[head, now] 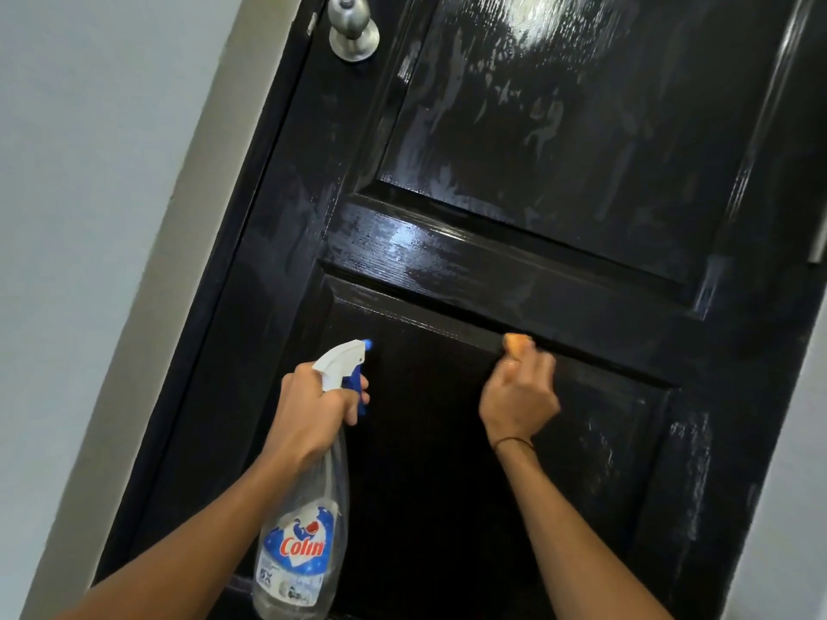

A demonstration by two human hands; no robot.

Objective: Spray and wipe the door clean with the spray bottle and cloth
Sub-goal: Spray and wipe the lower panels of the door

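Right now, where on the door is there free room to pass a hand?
Free: the lower panel between the left hand and right hand. Crowded: around the spray bottle and cloth.

The glossy black panelled door [559,181] is standing tilted across the view, its upper panel and middle rail showing pale wet streaks and smears, while the lower panel is looking darker and mostly dry. The spray bottle [309,507], clear with a white head, blue trigger and nozzle and a red-and-blue "Colin" label, is hanging upright by its neck just in front of the lower panel's left side, its nozzle pointing at the door. The cloth [517,344], orange and mostly hidden, is pressing against the top edge of the lower panel.
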